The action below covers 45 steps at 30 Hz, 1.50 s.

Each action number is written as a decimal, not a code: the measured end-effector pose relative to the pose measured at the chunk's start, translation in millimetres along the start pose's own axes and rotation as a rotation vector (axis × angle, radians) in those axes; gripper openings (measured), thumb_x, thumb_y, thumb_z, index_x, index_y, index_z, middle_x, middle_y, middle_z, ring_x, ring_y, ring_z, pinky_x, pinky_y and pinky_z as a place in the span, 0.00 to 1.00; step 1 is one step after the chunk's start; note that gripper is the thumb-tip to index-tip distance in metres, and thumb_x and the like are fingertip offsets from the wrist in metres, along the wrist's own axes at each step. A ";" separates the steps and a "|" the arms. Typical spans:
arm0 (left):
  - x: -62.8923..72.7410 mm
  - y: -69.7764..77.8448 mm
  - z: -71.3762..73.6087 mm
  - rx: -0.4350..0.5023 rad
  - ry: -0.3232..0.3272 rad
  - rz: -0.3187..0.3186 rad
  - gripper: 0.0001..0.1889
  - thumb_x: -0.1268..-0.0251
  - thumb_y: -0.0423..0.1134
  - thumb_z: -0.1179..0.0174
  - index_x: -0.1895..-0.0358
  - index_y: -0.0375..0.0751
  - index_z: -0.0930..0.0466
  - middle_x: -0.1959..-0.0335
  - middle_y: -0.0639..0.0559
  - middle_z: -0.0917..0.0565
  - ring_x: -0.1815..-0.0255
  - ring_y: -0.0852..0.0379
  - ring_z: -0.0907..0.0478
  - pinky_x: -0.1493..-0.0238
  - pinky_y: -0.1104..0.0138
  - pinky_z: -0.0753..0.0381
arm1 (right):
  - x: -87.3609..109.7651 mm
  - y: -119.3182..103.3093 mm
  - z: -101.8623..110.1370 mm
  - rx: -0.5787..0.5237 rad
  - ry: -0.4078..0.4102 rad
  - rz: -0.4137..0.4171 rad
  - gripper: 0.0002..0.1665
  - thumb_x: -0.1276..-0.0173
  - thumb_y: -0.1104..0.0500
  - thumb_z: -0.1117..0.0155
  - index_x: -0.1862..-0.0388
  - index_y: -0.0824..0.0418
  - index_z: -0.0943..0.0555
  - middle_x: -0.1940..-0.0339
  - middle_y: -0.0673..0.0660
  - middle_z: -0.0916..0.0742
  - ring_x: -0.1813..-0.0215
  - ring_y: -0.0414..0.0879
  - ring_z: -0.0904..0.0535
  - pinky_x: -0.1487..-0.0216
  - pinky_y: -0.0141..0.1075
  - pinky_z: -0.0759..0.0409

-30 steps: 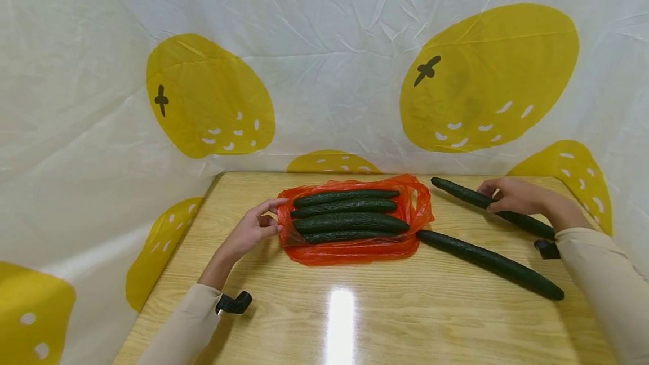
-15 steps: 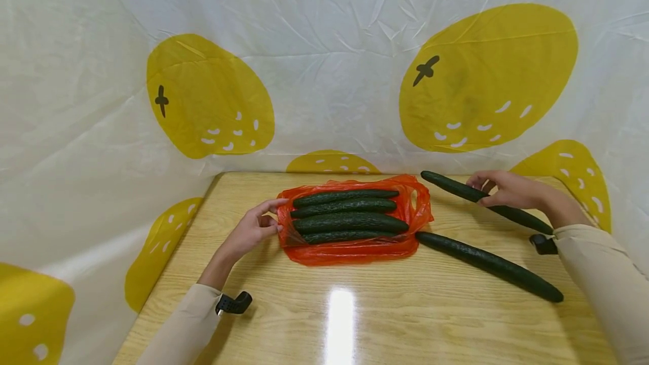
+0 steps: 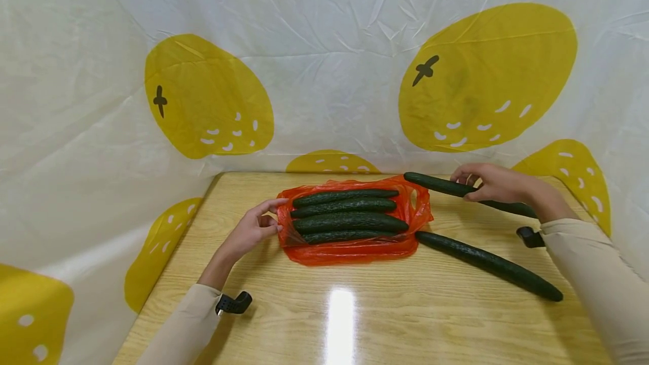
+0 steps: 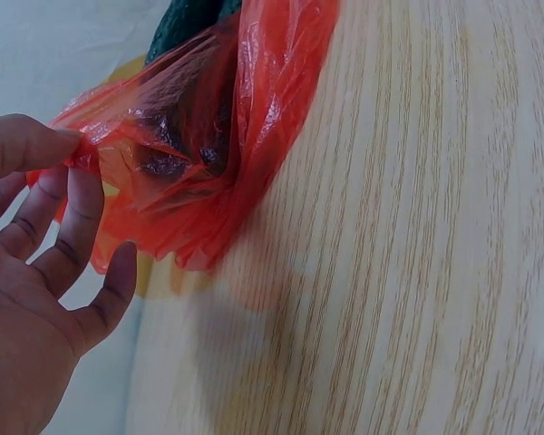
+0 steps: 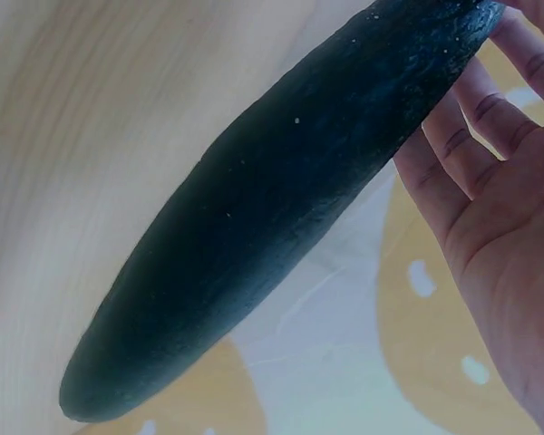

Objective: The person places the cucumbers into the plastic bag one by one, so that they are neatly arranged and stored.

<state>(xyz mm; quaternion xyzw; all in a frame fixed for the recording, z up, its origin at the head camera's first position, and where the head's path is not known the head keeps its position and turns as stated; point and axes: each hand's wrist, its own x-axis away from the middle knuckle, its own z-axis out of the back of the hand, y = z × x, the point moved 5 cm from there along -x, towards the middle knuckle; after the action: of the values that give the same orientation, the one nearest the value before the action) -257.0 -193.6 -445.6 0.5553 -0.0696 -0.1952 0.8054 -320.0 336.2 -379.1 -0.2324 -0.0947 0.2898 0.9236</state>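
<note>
In the head view a red plastic bag (image 3: 350,253) lies on the table with several dark green cucumbers (image 3: 351,221) side by side in its opening. At the bag's left end my left hand (image 3: 252,225) pinches the film between thumb and fingertips; the left wrist view shows the pinched red film (image 4: 86,156) close up. My right hand (image 3: 502,187) grips another cucumber (image 3: 436,183) near its middle, its far tip overlapping the bag's upper right corner. The right wrist view shows that cucumber's near end (image 5: 245,217) slanting past the palm.
One more cucumber (image 3: 489,263) lies slanted on the wooden table (image 3: 284,320), its left tip at the bag's right edge. Behind the table hangs a pale cloth (image 3: 334,100) printed with yellow fruit. Both forearms wear black wrist cameras.
My right hand has carried its cucumber leftward and slightly up, so its tip now reaches the bag's handle corner. The left hand and the bag have stayed in place.
</note>
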 end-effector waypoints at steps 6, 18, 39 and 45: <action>-0.1 -0.7 -0.2 0.007 -0.007 -0.002 0.31 0.32 0.23 0.40 0.26 0.37 0.32 0.46 0.34 0.30 0.63 0.45 0.23 0.62 0.64 0.20 | -8.5 -16.7 -0.5 0.007 -0.005 0.050 0.24 0.36 0.62 0.26 0.41 0.59 0.19 0.50 0.52 0.15 0.51 0.48 0.20 0.55 0.42 0.17; -0.8 0.3 0.0 0.004 0.005 0.009 0.31 0.33 0.24 0.38 0.27 0.39 0.31 0.47 0.39 0.29 0.63 0.46 0.24 0.64 0.66 0.22 | -33.3 -47.9 -2.3 0.019 -0.047 0.096 0.22 0.36 0.57 0.25 0.43 0.54 0.18 0.55 0.48 0.16 0.51 0.46 0.20 0.51 0.40 0.17; 1.1 0.9 0.4 0.005 -0.005 0.008 0.31 0.31 0.24 0.39 0.26 0.37 0.33 0.47 0.36 0.29 0.64 0.53 0.24 0.62 0.64 0.19 | -63.5 -80.9 -20.2 0.026 -0.123 0.173 0.20 0.34 0.61 0.27 0.44 0.54 0.18 0.53 0.49 0.16 0.50 0.46 0.21 0.49 0.43 0.17; 2.4 1.9 0.7 -0.001 -0.006 0.014 0.31 0.31 0.24 0.40 0.26 0.38 0.32 0.46 0.37 0.29 0.64 0.53 0.24 0.62 0.63 0.19 | -71.3 -87.1 -27.9 0.027 -0.141 0.180 0.21 0.33 0.60 0.28 0.42 0.54 0.18 0.48 0.49 0.15 0.49 0.46 0.21 0.45 0.49 0.19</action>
<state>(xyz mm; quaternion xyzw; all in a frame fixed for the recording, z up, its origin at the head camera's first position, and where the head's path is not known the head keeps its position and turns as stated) -254.5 -194.5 -443.8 0.5537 -0.0759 -0.1916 0.8068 -326.5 221.4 -364.1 -0.2067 -0.1345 0.3883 0.8879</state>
